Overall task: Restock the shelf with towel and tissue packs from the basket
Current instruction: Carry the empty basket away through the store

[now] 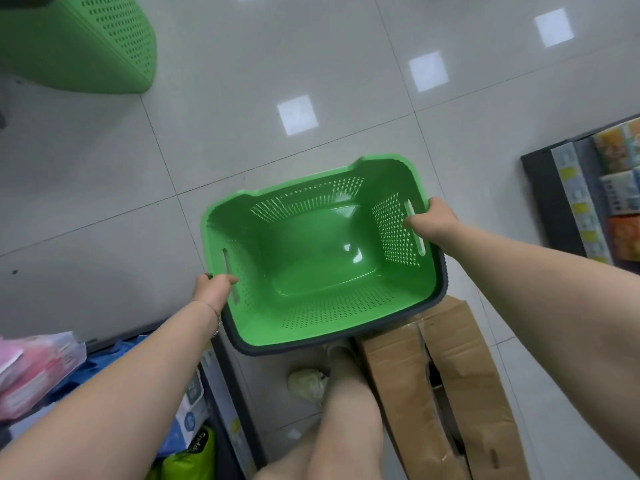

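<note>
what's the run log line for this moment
basket: green, empty | left hand: grips left rim | right hand: grips right rim | cardboard box: on floor by basket

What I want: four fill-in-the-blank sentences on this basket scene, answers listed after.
1. The left hand and right hand grip a basket coloured ____.
2. Inside, that basket is ____.
3. A second basket shows at the frame's upper ____ corner.
4. The brown box is made of ____.
Missing: green; empty; left; cardboard.
</note>
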A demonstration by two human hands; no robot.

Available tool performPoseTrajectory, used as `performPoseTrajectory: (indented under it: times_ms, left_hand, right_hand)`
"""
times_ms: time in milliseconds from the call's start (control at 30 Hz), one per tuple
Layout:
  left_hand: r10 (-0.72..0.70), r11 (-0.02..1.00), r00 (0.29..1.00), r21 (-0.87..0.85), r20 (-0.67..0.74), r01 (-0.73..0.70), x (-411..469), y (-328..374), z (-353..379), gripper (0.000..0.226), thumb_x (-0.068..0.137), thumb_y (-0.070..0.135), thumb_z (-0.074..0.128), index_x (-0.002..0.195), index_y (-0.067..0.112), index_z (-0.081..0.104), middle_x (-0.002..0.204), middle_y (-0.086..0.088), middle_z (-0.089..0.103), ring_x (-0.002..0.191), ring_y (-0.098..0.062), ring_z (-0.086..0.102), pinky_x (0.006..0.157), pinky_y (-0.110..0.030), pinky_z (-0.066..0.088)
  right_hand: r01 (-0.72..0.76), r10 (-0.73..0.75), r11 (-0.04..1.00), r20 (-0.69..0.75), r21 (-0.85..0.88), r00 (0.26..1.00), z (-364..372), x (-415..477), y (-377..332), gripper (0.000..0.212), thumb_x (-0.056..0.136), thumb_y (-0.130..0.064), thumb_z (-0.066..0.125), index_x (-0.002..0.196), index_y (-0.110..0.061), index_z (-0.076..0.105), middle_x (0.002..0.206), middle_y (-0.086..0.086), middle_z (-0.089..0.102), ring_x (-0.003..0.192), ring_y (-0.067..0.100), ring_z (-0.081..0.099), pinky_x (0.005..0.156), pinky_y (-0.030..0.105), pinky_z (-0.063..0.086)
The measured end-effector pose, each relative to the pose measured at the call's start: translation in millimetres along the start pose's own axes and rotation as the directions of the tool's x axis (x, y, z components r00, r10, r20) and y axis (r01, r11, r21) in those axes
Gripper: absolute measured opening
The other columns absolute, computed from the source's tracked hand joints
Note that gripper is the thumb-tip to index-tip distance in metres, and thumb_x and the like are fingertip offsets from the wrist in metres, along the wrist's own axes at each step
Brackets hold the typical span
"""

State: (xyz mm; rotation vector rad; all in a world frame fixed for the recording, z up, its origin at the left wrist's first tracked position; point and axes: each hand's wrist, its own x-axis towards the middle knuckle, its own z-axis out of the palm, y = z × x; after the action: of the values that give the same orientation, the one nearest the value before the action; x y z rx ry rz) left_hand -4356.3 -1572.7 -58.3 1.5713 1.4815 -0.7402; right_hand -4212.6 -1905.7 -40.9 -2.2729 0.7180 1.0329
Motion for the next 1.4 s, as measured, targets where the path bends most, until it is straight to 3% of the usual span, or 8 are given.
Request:
performPoseTrajectory:
  times_ms: [333, 533, 767, 933, 1033, 1200, 1333, 1400]
  left_hand:
    - [0.133, 0.991, 0.986, 0.011, -0.1, -0.132, -68.1, 50.4, -72.7, 0.066, 0.091, 0.012, 0.059, 0.145, 0.0, 0.025, 0.149, -0.018, 0.033, 0.135, -0.034, 0.034, 0.11, -0.044, 0.029]
    - [0.2, 0.98, 0.968, 0.009, -0.153, -0.201, -119.1, 91.8, -114.1, 0.052, 0.091, 0.009, 0.056, 0.138, 0.001, 0.034, 0.142, -0.016, 0.042, 0.129, -0.033, 0.042, 0.105, -0.041, 0.034]
    - [0.212, 0.976, 0.957, 0.003, -0.197, -0.216, -170.2, 148.0, -161.3, 0.032, 0.096, 0.005, 0.046, 0.126, -0.004, 0.05, 0.114, -0.012, 0.055, 0.1, -0.029, 0.053, 0.08, -0.035, 0.043]
    - [0.25, 0.968, 0.948, 0.031, -0.198, -0.248, -201.1, 187.1, -192.8, 0.031, 0.099, 0.007, 0.043, 0.128, -0.001, 0.05, 0.114, -0.012, 0.056, 0.118, -0.032, 0.054, 0.095, -0.042, 0.045]
    - [0.277, 0.961, 0.94, 0.058, -0.2, -0.271, -216.1, 210.5, -213.9, 0.036, 0.098, 0.006, 0.043, 0.133, -0.003, 0.043, 0.128, -0.018, 0.054, 0.122, -0.033, 0.051, 0.1, -0.043, 0.043]
    - [0.368, 0.93, 0.904, 0.072, -0.217, -0.361, -235.3, 244.8, -249.9, 0.041, 0.097, 0.004, 0.042, 0.138, -0.002, 0.039, 0.133, -0.022, 0.05, 0.08, -0.02, 0.056, 0.065, -0.032, 0.048]
    - [0.429, 0.903, 0.868, 0.083, -0.252, -0.422, -255.7, 277.3, -280.1, 0.042, 0.096, 0.003, 0.043, 0.137, -0.003, 0.04, 0.133, -0.022, 0.05, 0.113, -0.03, 0.055, 0.088, -0.041, 0.047]
    - [0.464, 0.885, 0.846, 0.098, -0.263, -0.455, -262.8, 295.4, -293.4, 0.043, 0.095, 0.003, 0.044, 0.138, -0.003, 0.04, 0.132, -0.02, 0.05, 0.109, -0.03, 0.054, 0.078, -0.036, 0.044]
  right_hand:
    - [0.131, -0.134, 0.99, -0.042, -0.052, 0.99, -54.5, -77.1, -62.1, 0.039, 0.084, -0.012, 0.049, 0.12, -0.004, 0.038, 0.101, 0.012, 0.047, 0.091, 0.028, 0.048, 0.072, 0.036, 0.041]
    - [0.219, -0.232, 0.965, -0.082, -0.147, 0.969, -103.3, -126.7, -104.9, 0.037, 0.085, -0.005, 0.046, 0.12, -0.001, 0.036, 0.093, 0.01, 0.043, 0.088, 0.028, 0.044, 0.068, 0.034, 0.035]
    - [0.285, -0.318, 0.942, -0.196, -0.178, 0.928, -160.0, -173.5, -168.6, 0.039, 0.085, -0.004, 0.049, 0.123, -0.001, 0.037, 0.1, 0.013, 0.046, 0.088, 0.028, 0.048, 0.068, 0.039, 0.042]
    - [0.306, -0.348, 0.934, -0.274, -0.186, 0.897, -190.2, -198.7, -220.1, 0.045, 0.087, 0.001, 0.048, 0.13, -0.004, 0.033, 0.101, 0.012, 0.045, 0.091, 0.028, 0.05, 0.083, 0.044, 0.051]
    - [0.323, -0.375, 0.922, -0.286, -0.213, 0.882, -205.1, -213.9, -245.8, 0.049, 0.088, 0.001, 0.048, 0.133, -0.003, 0.029, 0.102, 0.014, 0.046, 0.099, 0.034, 0.055, 0.087, 0.048, 0.051]
    - [0.351, -0.41, 0.91, -0.343, -0.222, 0.845, -222.5, -238.4, -284.6, 0.038, 0.087, 0.001, 0.052, 0.121, -0.004, 0.036, 0.104, 0.017, 0.053, 0.095, 0.036, 0.055, 0.083, 0.048, 0.051]
    - [0.372, -0.442, 0.895, -0.383, -0.245, 0.811, -235.7, -254.9, -316.8, 0.033, 0.087, 0.001, 0.051, 0.116, -0.004, 0.036, 0.095, 0.015, 0.049, 0.085, 0.032, 0.049, 0.069, 0.042, 0.044]
    - [0.394, -0.461, 0.887, -0.401, -0.241, 0.792, -244.8, -259.1, -333.5, 0.034, 0.086, 0.001, 0.051, 0.116, -0.004, 0.035, 0.098, 0.016, 0.049, 0.086, 0.033, 0.049, 0.07, 0.042, 0.044]
